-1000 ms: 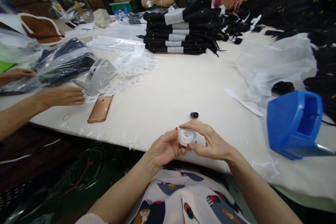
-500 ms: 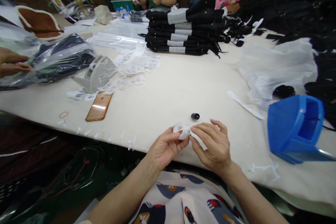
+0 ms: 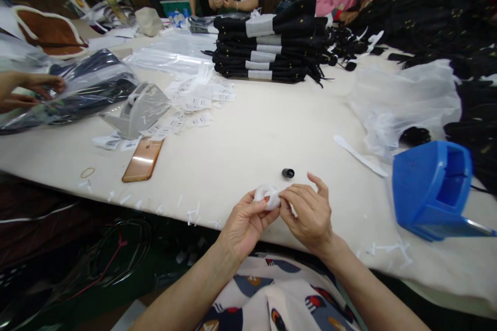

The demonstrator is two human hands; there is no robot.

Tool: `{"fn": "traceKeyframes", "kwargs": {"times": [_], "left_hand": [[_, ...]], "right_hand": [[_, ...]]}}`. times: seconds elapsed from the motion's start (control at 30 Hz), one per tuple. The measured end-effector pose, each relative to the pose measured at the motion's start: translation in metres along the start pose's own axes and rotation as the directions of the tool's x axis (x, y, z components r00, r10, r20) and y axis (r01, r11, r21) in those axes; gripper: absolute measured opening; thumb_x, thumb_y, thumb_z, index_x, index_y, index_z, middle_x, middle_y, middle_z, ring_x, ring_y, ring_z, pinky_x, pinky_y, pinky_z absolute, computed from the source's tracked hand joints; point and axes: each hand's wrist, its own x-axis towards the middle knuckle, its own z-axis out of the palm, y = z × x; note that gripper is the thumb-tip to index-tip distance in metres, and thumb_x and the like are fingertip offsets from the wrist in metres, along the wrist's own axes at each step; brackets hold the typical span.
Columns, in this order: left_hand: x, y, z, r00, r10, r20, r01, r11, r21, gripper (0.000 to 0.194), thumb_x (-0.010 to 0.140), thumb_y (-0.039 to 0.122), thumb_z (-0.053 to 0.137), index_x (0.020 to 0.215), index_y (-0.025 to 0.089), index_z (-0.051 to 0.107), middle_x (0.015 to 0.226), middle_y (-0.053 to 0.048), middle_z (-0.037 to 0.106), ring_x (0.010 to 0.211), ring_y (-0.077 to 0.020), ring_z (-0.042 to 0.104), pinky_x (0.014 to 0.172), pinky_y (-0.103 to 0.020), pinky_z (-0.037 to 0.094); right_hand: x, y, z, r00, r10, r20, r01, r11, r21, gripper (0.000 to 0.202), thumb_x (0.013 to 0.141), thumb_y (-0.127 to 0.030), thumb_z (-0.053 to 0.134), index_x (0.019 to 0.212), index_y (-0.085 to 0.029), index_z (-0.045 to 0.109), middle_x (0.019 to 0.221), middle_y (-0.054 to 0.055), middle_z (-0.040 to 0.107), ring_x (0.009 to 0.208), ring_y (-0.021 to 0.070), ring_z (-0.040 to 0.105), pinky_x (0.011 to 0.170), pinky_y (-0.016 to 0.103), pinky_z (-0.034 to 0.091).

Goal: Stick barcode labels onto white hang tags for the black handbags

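Near the table's front edge, my left hand (image 3: 248,220) is closed on a small white roll (image 3: 267,196), gripping it between thumb and fingers. My right hand (image 3: 308,212) touches the roll's right side, thumb and index finger pinched together at its edge; what lies between them is too small to make out. Just beyond the hands, a small black cylinder (image 3: 288,172) lies on the table (image 3: 272,129).
A blue dispenser (image 3: 419,191) stands at right beside crumpled clear plastic (image 3: 407,93). Stacked black items (image 3: 264,51) stand at the back. At left are a phone (image 3: 143,159), a grey dispenser (image 3: 142,108), white labels (image 3: 194,90) and another person's hands (image 3: 34,88).
My right fingers have closed into a pinch at the roll's edge. At left, the other person's hand has moved right over the plastic bag. The whole view has shifted slightly.
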Motion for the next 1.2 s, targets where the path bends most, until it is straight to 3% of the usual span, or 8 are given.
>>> {"fn": "traceKeyframes", "kwargs": {"times": [0.2, 0.33, 0.6, 0.87, 0.97, 1.07, 1.13, 1.2], "left_hand": [[-0.002, 0.001, -0.007, 0.987, -0.144, 0.07, 0.146, 0.989, -0.018, 0.026, 0.066, 0.0, 0.059, 0.09, 0.01, 0.058, 0.088, -0.006, 0.063, 0.075, -0.0139, 0.063, 0.067, -0.022, 0.054], [0.0, 0.001, -0.012, 0.977, -0.196, 0.09, 0.2, 0.979, -0.042, 0.03, 0.068, 0.0, 0.055, 0.096, 0.009, 0.057, 0.087, -0.007, 0.064, 0.073, -0.0155, 0.064, 0.064, -0.021, 0.054], [0.001, 0.001, -0.011, 0.991, -0.133, 0.032, 0.136, 0.969, -0.204, 0.022, 0.072, -0.003, 0.05, 0.088, 0.01, 0.058, 0.086, -0.005, 0.065, 0.075, -0.0128, 0.064, 0.069, -0.023, 0.055], [-0.001, -0.001, -0.011, 0.994, -0.1, 0.046, 0.107, 0.976, -0.188, 0.019, 0.071, -0.003, 0.052, 0.083, 0.01, 0.058, 0.084, -0.004, 0.065, 0.074, -0.0124, 0.064, 0.069, -0.025, 0.055], [0.0, -0.002, -0.014, 0.991, -0.119, 0.059, 0.128, 0.975, -0.183, 0.02, 0.07, -0.002, 0.053, 0.086, 0.009, 0.059, 0.085, -0.005, 0.065, 0.075, -0.0128, 0.064, 0.069, -0.023, 0.055], [0.0, -0.002, -0.018, 0.983, -0.144, 0.112, 0.157, 0.981, -0.111, 0.026, 0.068, 0.0, 0.057, 0.092, 0.008, 0.059, 0.086, -0.006, 0.065, 0.075, -0.0148, 0.064, 0.066, -0.022, 0.054], [0.0, -0.001, -0.019, 0.98, -0.145, 0.137, 0.154, 0.986, -0.058, 0.029, 0.065, 0.001, 0.061, 0.093, 0.009, 0.059, 0.086, -0.007, 0.065, 0.075, -0.0164, 0.064, 0.065, -0.022, 0.054], [-0.001, 0.001, -0.018, 0.982, -0.119, 0.15, 0.121, 0.993, -0.008, 0.031, 0.062, 0.003, 0.064, 0.091, 0.01, 0.059, 0.086, -0.007, 0.065, 0.075, -0.0174, 0.064, 0.065, -0.023, 0.053]], "right_hand": [[0.004, 0.003, 0.004, 0.973, 0.224, 0.056, -0.231, 0.947, 0.225, 0.01, 0.078, -0.014, 0.048, 0.075, -0.021, 0.054, 0.066, -0.002, 0.061, 0.064, 0.0122, 0.057, 0.09, 0.041, 0.04], [0.003, 0.005, 0.001, 0.941, 0.306, 0.145, -0.336, 0.893, 0.3, 0.011, 0.082, -0.017, 0.047, 0.078, -0.021, 0.057, 0.071, 0.0, 0.064, 0.076, 0.0147, 0.06, 0.081, 0.034, 0.045], [-0.003, -0.001, -0.003, 0.997, 0.007, 0.073, -0.019, 0.987, 0.162, 0.021, 0.076, -0.012, 0.054, 0.096, -0.019, 0.057, 0.084, 0.003, 0.067, 0.079, 0.016, 0.061, 0.093, 0.044, 0.035], [-0.002, 0.0, 0.002, 0.995, -0.086, 0.058, 0.081, 0.994, 0.079, 0.017, 0.077, -0.009, 0.052, 0.091, -0.017, 0.055, 0.076, 0.003, 0.066, 0.073, 0.0143, 0.06, 0.091, 0.042, 0.039], [-0.003, -0.001, 0.006, 0.999, -0.003, 0.046, -0.004, 0.99, 0.143, 0.012, 0.078, -0.01, 0.049, 0.085, -0.018, 0.055, 0.069, 0.001, 0.062, 0.067, 0.0132, 0.057, 0.088, 0.04, 0.042], [-0.003, -0.003, 0.007, 0.98, 0.186, 0.067, -0.198, 0.937, 0.289, 0.01, 0.081, -0.015, 0.046, 0.08, -0.02, 0.055, 0.068, 0.001, 0.06, 0.067, 0.0137, 0.057, 0.083, 0.036, 0.045], [-0.003, -0.003, 0.006, 0.928, 0.334, 0.165, -0.373, 0.832, 0.411, 0.01, 0.082, -0.02, 0.047, 0.08, -0.02, 0.056, 0.071, 0.001, 0.061, 0.07, 0.0143, 0.058, 0.075, 0.031, 0.047], [-0.003, -0.003, 0.003, 0.828, 0.475, 0.297, -0.557, 0.638, 0.531, 0.012, 0.083, -0.026, 0.047, 0.084, -0.02, 0.057, 0.075, 0.001, 0.062, 0.073, 0.0142, 0.058, 0.071, 0.028, 0.046]]}}
